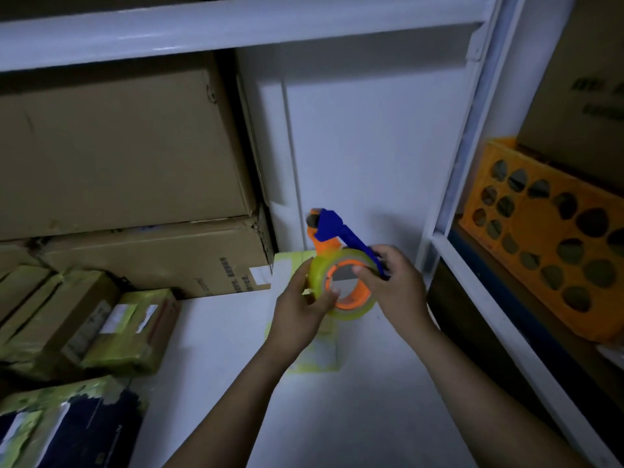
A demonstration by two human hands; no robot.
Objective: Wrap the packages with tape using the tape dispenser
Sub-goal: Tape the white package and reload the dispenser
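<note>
I hold a tape dispenser (332, 238) with a blue handle and orange frame above the white shelf surface (371, 383). A roll of yellowish clear tape (319, 270) sits on its orange hub. My right hand (393, 285) grips the blue handle and the roll's right side. My left hand (302, 309) clasps the roll's left edge, thumb on the core. Beneath my hands lies a flat package (317, 352) wrapped in yellow tape, mostly hidden by my left forearm.
Big cardboard boxes (128, 163) are stacked at the back left. Several taped parcels (125, 332) lie at the left, a dark one (67, 430) nearest. An orange perforated crate (547, 238) stands on the right shelf behind a white upright post (462, 157).
</note>
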